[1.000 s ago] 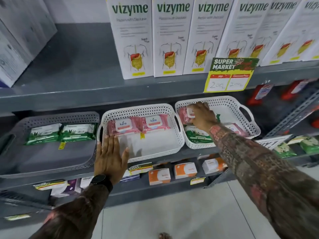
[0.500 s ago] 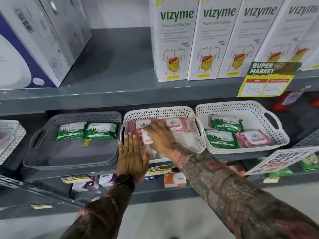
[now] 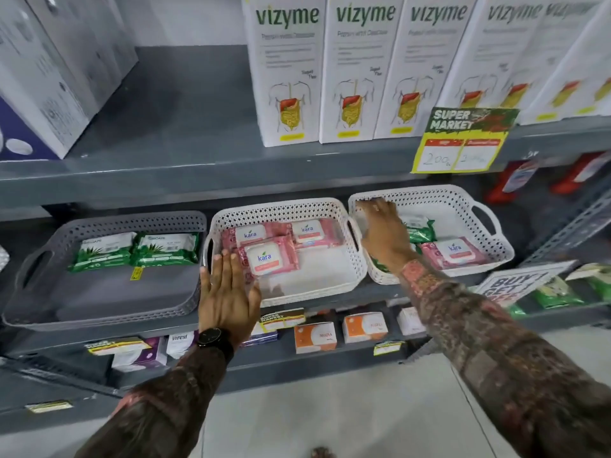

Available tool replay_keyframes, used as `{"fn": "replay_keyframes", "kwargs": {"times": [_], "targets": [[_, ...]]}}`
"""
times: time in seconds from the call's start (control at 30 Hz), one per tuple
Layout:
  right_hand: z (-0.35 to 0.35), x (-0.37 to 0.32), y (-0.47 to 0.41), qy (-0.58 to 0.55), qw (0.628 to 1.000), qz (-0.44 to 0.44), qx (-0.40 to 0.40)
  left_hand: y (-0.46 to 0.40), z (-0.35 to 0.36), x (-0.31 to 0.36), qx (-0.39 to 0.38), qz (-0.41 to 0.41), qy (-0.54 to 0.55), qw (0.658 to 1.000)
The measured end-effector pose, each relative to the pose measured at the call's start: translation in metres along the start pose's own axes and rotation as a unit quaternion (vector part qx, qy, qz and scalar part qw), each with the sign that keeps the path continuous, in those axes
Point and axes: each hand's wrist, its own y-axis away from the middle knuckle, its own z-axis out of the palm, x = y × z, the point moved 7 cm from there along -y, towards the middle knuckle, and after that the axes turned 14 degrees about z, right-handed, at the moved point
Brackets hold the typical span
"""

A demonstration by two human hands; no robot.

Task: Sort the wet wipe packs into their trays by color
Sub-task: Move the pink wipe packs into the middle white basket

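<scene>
Head view shows three trays side by side on a grey shelf (image 3: 297, 166), and the middle white tray (image 3: 358, 269) serves as the landmark. Half a second ago the right hand was inside that tray pressing down a pink pack; now that pack (image 3: 269, 257) lies released at the tray's front left, overlapping two more pink packs (image 3: 307, 231) behind it, so three pink ones are sorted.

The right hand (image 3: 383, 236) has crossed to the mixed white tray (image 3: 463, 198), just right of the landmark. It hovers, fingers spread and grasping nothing, over the green packs (image 3: 421, 228) there, partly hiding them. One pink pack (image 3: 454, 251) remains at that tray's front right.

The left hand (image 3: 228, 292) has stayed flat and unclenched on the landmark tray's front left corner, steadying it and holding nothing.

Left of the landmark, the grey tray (image 3: 109, 223) holds two green packs (image 3: 137, 251) at its back.

Judging from this, one pink transfer is finished and the next pick is starting. Whether a green or the pink pack comes next cannot be told.
</scene>
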Motion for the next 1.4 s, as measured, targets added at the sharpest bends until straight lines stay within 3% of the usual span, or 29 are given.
{"fn": "replay_keyframes", "kwargs": {"times": [0.17, 0.37, 0.67, 0.77, 0.93, 1.13, 1.27, 1.4], "targets": [[-0.019, 0.105, -0.010, 0.156, 0.972, 0.125, -0.125, -0.001, 0.002, 0.000, -0.012, -0.004, -0.015, 1.000], [-0.010, 0.164, -0.005, 0.136, 0.946, 0.184, -0.230, 0.000, -0.002, 0.002, -0.013, -0.004, -0.004, 1.000], [-0.020, 0.175, 0.000, 0.127, 0.955, 0.160, -0.214, 0.000, 0.000, 0.001, -0.031, -0.002, -0.004, 1.000], [-0.039, 0.153, -0.001, 0.131, 0.969, 0.138, -0.159, 0.000, 0.001, 0.002, -0.037, -0.004, -0.005, 0.999], [-0.056, 0.042, 0.000, 0.036, 0.997, 0.040, -0.053, 0.000, -0.003, 0.004, -0.025, -0.003, -0.002, 1.000], [-0.002, -0.094, 0.039, 0.088, 0.987, -0.121, -0.060, 0.000, -0.003, 0.004, -0.031, 0.004, -0.009, 0.999], [0.040, -0.111, 0.061, 0.144, 0.976, -0.144, -0.077, 0.000, -0.002, 0.003, -0.031, 0.004, 0.000, 1.000], [0.063, -0.098, 0.060, 0.125, 0.976, -0.137, -0.111, -0.001, -0.003, 0.003, -0.021, 0.009, 0.011, 1.000]]}}
